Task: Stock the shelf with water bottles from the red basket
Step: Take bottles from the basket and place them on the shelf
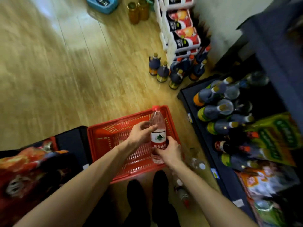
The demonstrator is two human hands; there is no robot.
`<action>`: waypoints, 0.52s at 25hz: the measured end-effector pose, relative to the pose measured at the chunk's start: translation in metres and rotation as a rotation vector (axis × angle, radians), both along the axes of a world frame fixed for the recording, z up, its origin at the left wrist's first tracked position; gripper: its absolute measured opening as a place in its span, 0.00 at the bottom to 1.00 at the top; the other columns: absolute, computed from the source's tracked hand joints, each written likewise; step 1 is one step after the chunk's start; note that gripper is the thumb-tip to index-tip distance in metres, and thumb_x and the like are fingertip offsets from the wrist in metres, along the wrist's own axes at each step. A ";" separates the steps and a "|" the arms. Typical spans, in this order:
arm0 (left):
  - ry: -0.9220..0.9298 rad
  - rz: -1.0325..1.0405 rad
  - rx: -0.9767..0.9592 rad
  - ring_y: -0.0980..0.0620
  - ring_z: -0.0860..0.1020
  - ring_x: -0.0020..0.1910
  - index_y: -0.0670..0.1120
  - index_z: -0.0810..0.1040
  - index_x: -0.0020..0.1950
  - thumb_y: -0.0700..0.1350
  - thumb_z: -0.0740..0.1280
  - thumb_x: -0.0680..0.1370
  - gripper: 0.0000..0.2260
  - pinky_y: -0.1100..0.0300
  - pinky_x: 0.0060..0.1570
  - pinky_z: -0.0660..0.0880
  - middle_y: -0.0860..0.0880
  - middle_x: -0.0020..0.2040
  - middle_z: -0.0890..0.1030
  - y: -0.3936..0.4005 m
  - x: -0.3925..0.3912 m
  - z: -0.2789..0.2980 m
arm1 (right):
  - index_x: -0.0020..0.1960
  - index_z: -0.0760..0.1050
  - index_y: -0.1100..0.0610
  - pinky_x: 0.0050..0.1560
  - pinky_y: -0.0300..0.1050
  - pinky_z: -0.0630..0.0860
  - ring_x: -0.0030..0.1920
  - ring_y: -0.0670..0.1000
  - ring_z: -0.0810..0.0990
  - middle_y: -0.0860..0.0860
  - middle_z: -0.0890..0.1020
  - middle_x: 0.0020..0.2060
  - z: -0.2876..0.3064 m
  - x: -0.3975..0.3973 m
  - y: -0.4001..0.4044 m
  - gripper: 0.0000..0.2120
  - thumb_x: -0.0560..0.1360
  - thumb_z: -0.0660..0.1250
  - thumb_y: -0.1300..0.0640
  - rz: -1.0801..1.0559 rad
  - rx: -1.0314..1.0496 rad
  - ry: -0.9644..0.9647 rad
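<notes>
Fingers of right hand (pixel 168 151) curl round water bottle (pixel 158 136) base; left hand (pixel 141 131) pinches its shoulder. Risk: bottle slips over red basket (pixel 105 136), or knocks dark bottles on shelf (pixel 203 138) w/ a rushed swing.

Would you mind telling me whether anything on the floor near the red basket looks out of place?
Yes: clear plastic water bottles lie tipped on the wooden floor between the red plastic basket and the dark shelf, not shelved.
</notes>
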State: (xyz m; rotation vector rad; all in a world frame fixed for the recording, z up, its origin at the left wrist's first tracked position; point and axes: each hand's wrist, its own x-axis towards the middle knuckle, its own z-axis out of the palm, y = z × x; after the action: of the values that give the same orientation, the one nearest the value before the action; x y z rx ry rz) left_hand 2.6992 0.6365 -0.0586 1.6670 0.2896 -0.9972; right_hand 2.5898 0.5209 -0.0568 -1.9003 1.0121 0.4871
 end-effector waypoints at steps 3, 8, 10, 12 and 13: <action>-0.123 -0.012 -0.010 0.45 0.86 0.56 0.45 0.83 0.62 0.61 0.78 0.68 0.29 0.44 0.58 0.83 0.45 0.55 0.87 -0.012 0.001 0.090 | 0.63 0.79 0.57 0.48 0.39 0.71 0.58 0.53 0.84 0.52 0.86 0.57 0.096 0.005 -0.012 0.29 0.65 0.84 0.54 -0.046 0.004 -0.059; -0.265 -0.099 -0.125 0.60 0.85 0.42 0.45 0.82 0.57 0.50 0.77 0.75 0.14 0.65 0.42 0.79 0.47 0.48 0.88 -0.052 0.024 0.248 | 0.59 0.81 0.51 0.45 0.42 0.75 0.52 0.47 0.84 0.47 0.87 0.52 0.243 0.019 -0.053 0.26 0.63 0.84 0.48 -0.052 -0.091 -0.215; -0.356 -0.124 -0.146 0.64 0.83 0.40 0.46 0.82 0.57 0.44 0.75 0.78 0.09 0.69 0.39 0.77 0.46 0.48 0.88 -0.070 0.029 0.305 | 0.59 0.81 0.48 0.50 0.48 0.81 0.52 0.48 0.86 0.45 0.88 0.52 0.293 0.022 -0.069 0.29 0.61 0.84 0.43 -0.063 -0.146 -0.288; -0.432 -0.138 -0.175 0.63 0.83 0.39 0.44 0.82 0.58 0.43 0.75 0.78 0.10 0.69 0.38 0.77 0.47 0.46 0.88 -0.085 0.036 0.354 | 0.60 0.81 0.47 0.51 0.48 0.82 0.51 0.47 0.86 0.45 0.88 0.51 0.338 0.025 -0.083 0.31 0.60 0.83 0.41 -0.070 -0.209 -0.338; -0.450 -0.149 -0.203 0.62 0.83 0.38 0.43 0.82 0.58 0.42 0.75 0.78 0.10 0.67 0.38 0.77 0.49 0.44 0.89 -0.094 0.039 0.376 | 0.60 0.81 0.48 0.50 0.48 0.82 0.51 0.47 0.86 0.45 0.88 0.51 0.359 0.026 -0.091 0.31 0.60 0.83 0.40 -0.080 -0.231 -0.369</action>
State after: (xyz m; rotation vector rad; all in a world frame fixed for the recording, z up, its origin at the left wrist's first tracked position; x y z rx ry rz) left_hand 2.7379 0.5429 0.3175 1.6890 -0.2297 -0.7044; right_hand 2.6154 0.4302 0.3020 -2.0453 0.9220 -0.0331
